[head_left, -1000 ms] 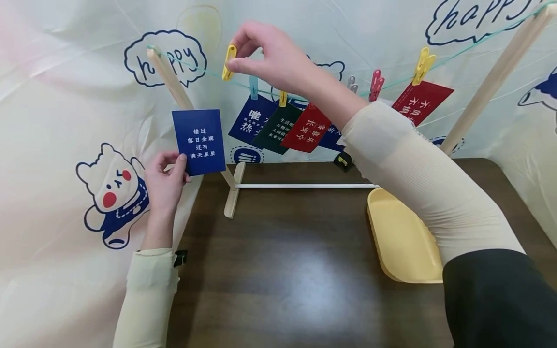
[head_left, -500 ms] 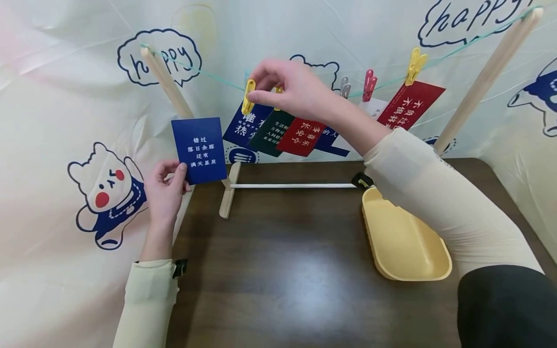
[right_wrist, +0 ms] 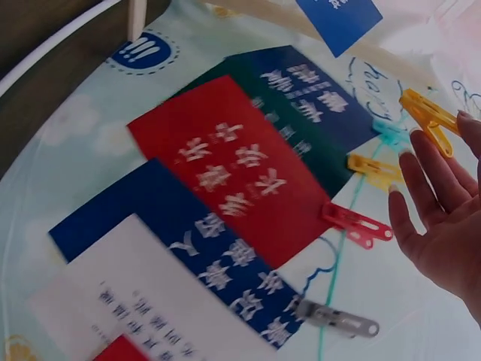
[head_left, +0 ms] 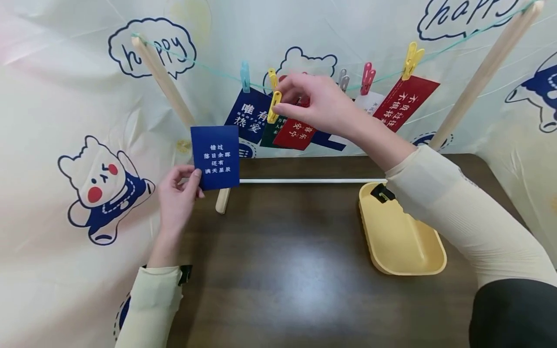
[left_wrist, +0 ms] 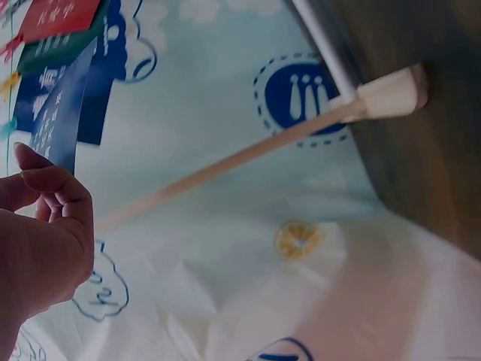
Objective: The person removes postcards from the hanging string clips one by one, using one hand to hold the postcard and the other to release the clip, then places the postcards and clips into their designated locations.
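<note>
Head view: left hand (head_left: 177, 203) pinches a blue rectangular card with white lettering (head_left: 215, 157) by its lower left edge, printed face to camera, in front of the pale wooden left post (head_left: 164, 82) and below the thin green cord (head_left: 209, 71). Right hand (head_left: 319, 104) has its grip on a yellow plastic clothespin (head_left: 273, 107), thumb against fingers, in front of the hanging dark green card (head_left: 269, 133) and red card (head_left: 296, 135). Change: right hand came down and rightward, off the stretch of cord between the light-blue plastic clothespin (head_left: 245, 77) and the post; the held card shifted right too and now hides the joint at the post's base. My read: card and clip both in hand, neither fixed to the cord nor to each other, so this card isn't hung yet, and the clip is now off that stretch. Yellow plastic tray (head_left: 406, 234) sits on the dark wood bench (head_left: 296, 241), right side. Left wrist view: same card nearly edge-on, fingers pinching its end; it overlaps the hung cards in view, can't tell the gap. Right wrist view: clip at the fingertips, apart from the held card up top; can't tell if its mouth is squeezed apart. Grey clothespin (right_wrist: 338, 319) and pinkish-red clothespin (right_wrist: 357, 223) stay on the cord, cards attached.
</note>
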The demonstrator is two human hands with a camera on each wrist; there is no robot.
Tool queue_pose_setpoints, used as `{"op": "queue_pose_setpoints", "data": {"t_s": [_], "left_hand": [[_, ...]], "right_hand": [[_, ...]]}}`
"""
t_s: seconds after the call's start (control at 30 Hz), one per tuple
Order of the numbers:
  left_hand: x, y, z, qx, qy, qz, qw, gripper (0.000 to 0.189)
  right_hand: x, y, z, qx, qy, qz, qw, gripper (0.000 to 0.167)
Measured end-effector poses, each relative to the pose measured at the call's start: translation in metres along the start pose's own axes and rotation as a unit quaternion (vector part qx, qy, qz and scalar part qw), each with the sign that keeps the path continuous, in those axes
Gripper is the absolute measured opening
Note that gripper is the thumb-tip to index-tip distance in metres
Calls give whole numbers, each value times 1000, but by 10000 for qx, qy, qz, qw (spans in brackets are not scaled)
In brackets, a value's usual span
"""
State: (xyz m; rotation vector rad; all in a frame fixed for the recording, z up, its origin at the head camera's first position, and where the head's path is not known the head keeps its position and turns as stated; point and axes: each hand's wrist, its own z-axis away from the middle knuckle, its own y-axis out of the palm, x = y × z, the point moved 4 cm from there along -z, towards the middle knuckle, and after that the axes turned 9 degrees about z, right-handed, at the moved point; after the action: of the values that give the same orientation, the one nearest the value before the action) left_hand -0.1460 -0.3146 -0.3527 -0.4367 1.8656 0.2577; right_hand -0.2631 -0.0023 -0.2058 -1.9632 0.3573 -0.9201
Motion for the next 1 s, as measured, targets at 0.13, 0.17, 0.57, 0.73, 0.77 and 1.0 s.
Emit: {"op": "queue_pose_setpoints", "data": {"t_s": [0.13, 0.17, 0.57, 0.73, 0.77, 1.0], "left_hand": [[9, 9, 10, 264, -16, -226, 9994, 19], [12, 12, 12, 331, -30, -215, 9992, 19], [45, 42, 40, 1131, -331, -417, 9922, 16], [59, 52, 56, 1374, -568, -700, 9864, 14], [61, 55, 59, 1436, -567, -769, 9850, 13], [74, 75, 78, 1780, -624, -833, 9785, 7]], "right_hand": [[-13, 4, 11, 148, 149, -25, 9998, 42], [-16, 6, 14, 192, 160, -15, 9997, 42], [-53, 33, 56, 873, 145, -109, 9960, 36], [-70, 46, 79, 1177, 303, -118, 9925, 35], [-74, 48, 84, 1227, 343, -139, 9918, 34], [-103, 66, 119, 1506, 604, -289, 9863, 34]]}}
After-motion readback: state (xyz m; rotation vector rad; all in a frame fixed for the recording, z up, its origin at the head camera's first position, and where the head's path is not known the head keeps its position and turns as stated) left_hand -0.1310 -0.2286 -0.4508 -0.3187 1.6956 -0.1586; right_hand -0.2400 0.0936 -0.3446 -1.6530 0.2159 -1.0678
